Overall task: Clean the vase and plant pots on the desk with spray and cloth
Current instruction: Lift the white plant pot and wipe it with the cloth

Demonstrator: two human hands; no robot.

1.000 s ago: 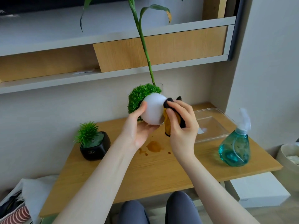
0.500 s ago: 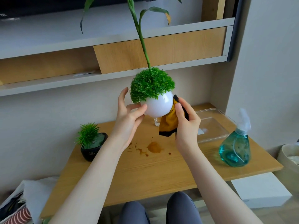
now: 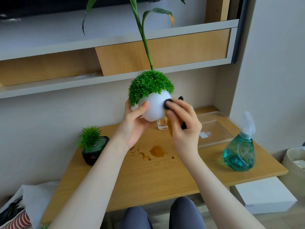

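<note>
A round white pot (image 3: 156, 107) topped with a dome of green artificial leaves hangs above the wooden desk (image 3: 158, 176). My left hand (image 3: 134, 123) grips it from the left and below, thumb on its front. My right hand (image 3: 182, 128) holds a black and yellow cloth (image 3: 168, 103) and presses it against the pot's right side. Behind the pot, a small glass vase (image 3: 162, 124) with a tall green stalk stands on the desk, mostly hidden. A black pot (image 3: 94, 151) with a spiky green plant sits at the desk's left. A teal spray bottle (image 3: 239, 151) stands at the right.
A clear plastic tray (image 3: 216, 128) lies upside down at the back right of the desk. Brown spill marks (image 3: 156, 151) stain the desk's middle. Shelves (image 3: 115, 75) run along the wall above. A basket (image 3: 295, 167) stands on the floor at right, a bag at lower left.
The pot has turned from tilted to the left to nearly upright. My right hand with the cloth has moved from the pot's right underside onto its front right side.
</note>
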